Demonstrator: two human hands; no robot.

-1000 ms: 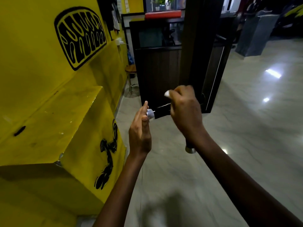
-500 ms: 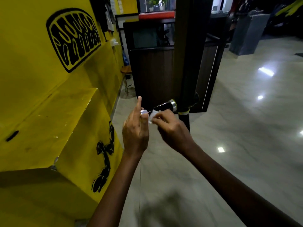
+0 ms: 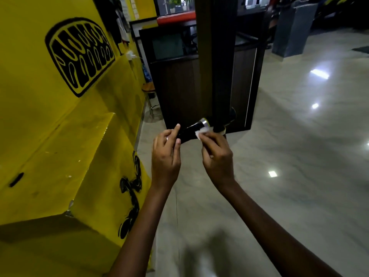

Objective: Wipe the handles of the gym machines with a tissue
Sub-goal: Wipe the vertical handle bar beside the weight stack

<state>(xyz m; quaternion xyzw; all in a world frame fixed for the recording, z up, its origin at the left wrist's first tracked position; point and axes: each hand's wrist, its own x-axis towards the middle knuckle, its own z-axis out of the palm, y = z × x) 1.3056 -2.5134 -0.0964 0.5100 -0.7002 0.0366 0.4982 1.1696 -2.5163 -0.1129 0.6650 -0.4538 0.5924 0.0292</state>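
A short black handle (image 3: 189,131) with a silver ring at its far end juts sideways from a dark upright post; a small white tissue (image 3: 202,132) is pressed against it near the ring

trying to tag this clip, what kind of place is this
Probably a gym. The right hand rubs a tissue on a black handle with a chrome collar, on a dark upright post. The yellow wall bears bold black graphics, and the polished floor is wide and open.

Your forearms were bare, no sleeves reaching the wrists; your left hand (image 3: 165,154) wore a thin ring (image 3: 167,138) at twelve o'clock.
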